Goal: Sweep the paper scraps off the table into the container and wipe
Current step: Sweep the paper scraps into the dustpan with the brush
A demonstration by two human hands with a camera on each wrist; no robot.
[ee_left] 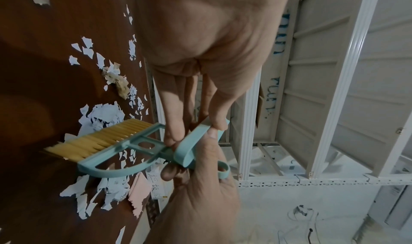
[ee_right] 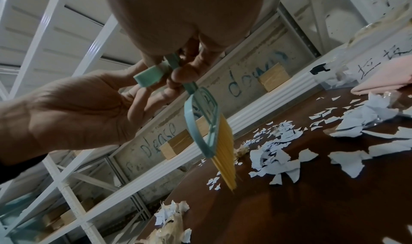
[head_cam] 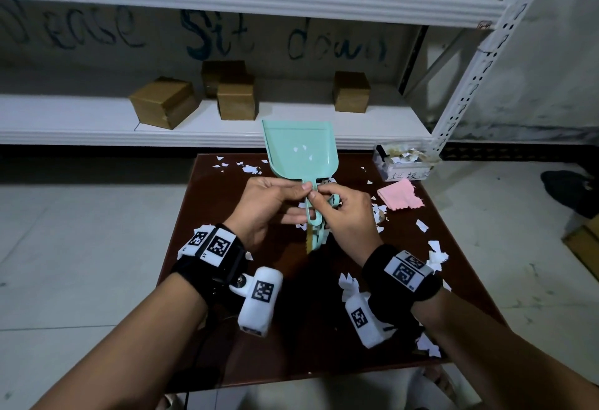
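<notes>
Barely begun: left hand [head_cam: 259, 202] pinches the dustpan [head_cam: 299, 150] handle, right hand [head_cam: 346, 215] pinches the brush [ee_left: 107, 142], paper scraps [head_cam: 434, 254] litter the table [head_cam: 291, 345], pink cloth [head_cam: 400, 197] unused

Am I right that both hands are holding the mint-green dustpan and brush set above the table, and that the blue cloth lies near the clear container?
Not quite: the cloth is pink, not blue, as the head view shows. The rest holds: the left hand and right hand hold the dustpan and brush above the table, and the cloth lies near the clear container.
</notes>
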